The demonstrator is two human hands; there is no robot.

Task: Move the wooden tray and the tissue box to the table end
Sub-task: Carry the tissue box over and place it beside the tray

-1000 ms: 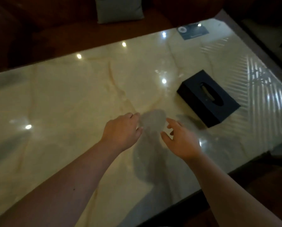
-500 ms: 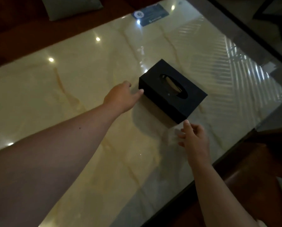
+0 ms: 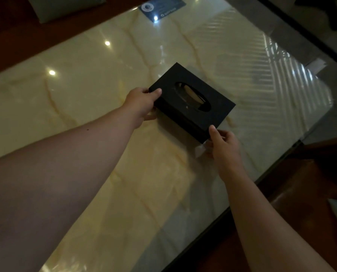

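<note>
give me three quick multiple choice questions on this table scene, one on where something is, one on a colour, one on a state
1. Where does the blue card lie?
A. at the far edge of the table
B. on top of the tissue box
C. under the right hand

2. What colour is the tissue box?
A. white
B. black
C. red

3. How do the hands meet the box?
A. both hover well apart from it
B. only the right hand touches it
C. the left hand and the right hand grip opposite ends

Answers: 1 A, the card sits far beyond the box on the marble table. 2 B, its top and sides are black. 3 C, a thumb rests on each end.
</note>
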